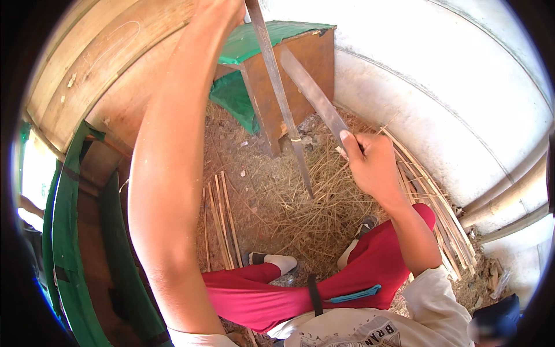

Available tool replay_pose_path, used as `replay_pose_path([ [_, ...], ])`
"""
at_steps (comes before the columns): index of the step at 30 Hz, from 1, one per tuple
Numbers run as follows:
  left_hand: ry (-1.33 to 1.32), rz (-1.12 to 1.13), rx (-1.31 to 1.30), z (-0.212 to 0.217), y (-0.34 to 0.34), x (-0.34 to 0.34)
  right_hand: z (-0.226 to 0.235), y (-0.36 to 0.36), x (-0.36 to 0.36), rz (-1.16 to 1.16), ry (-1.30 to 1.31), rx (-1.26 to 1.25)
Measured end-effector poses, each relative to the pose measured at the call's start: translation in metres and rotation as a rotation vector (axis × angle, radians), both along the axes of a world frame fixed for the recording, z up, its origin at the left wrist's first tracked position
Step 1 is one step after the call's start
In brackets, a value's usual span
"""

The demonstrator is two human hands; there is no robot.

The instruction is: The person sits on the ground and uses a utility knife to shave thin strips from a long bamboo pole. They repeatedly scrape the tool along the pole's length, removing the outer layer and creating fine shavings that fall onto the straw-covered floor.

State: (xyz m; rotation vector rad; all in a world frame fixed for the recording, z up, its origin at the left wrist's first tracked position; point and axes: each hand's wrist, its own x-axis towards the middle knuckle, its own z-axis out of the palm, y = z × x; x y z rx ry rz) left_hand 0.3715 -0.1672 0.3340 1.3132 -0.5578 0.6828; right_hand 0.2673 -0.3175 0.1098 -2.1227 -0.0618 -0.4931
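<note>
1. Gripping the blade [317,95] by its near end in the closed right hand [374,165], with the thumb laid along it and the flat length pointing up and leftward.
2. Holding up the left hand [225,10] at the top edge of the view, just beside the upper end of a long narrow strip [273,63]; losing most of the fingers there, so being unable to tell whether open or closed.
3. Slanting the strip down and rightward, to the left of the blade, with a pale band low on its length; overlapping the straw [300,222] with the tip, without showing clearly whether touching.
4. Leaving a gap between blade and strip, narrowest near the blade's far end.
5. Facing a brown box [318,58] with a green cover [237,50] on top.
6. Spreading the legs in dark red trousers [370,257].
7. Having a few slats [224,217] lying to the left and a bundle of slats [430,199] to the right, beside the white wall [416,63].
</note>
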Motion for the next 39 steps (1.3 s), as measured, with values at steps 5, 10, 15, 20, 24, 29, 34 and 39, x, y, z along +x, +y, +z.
replay_pose_path([
  [5, -0.059, 0.12, 0.034, 0.0, -0.003, 0.029, 0.051, 0.027, -0.006, 0.052, -0.144, -0.024],
  [10, -0.259, 0.271, 0.055, -0.003, -0.004, 0.036, 0.066, 0.042, -0.006, 0.072, -0.151, 0.027],
  [15, -0.256, 0.318, 0.056, -0.006, -0.017, 0.031, -0.058, 0.037, 0.015, 0.094, -0.087, -0.222],
  [20, -0.246, 0.394, 0.087, -0.006, -0.011, 0.031, -0.036, 0.036, 0.009, 0.132, 0.059, -0.148],
  [24, -0.266, 0.356, 0.042, -0.008, -0.007, 0.033, -0.025, 0.033, 0.006, 0.137, 0.154, -0.103],
  [29, -0.232, 0.347, 0.072, -0.004, -0.015, 0.02, -0.034, 0.016, 0.028, 0.134, 0.389, 0.205],
  [34, -0.277, 0.31, 0.017, -0.005, -0.008, 0.044, -0.036, 0.034, 0.011, 0.072, -0.061, -0.103],
  [39, -0.281, 0.244, 0.002, -0.009, 0.0, 0.032, 0.017, 0.045, -0.002, 0.055, -0.176, -0.004],
])
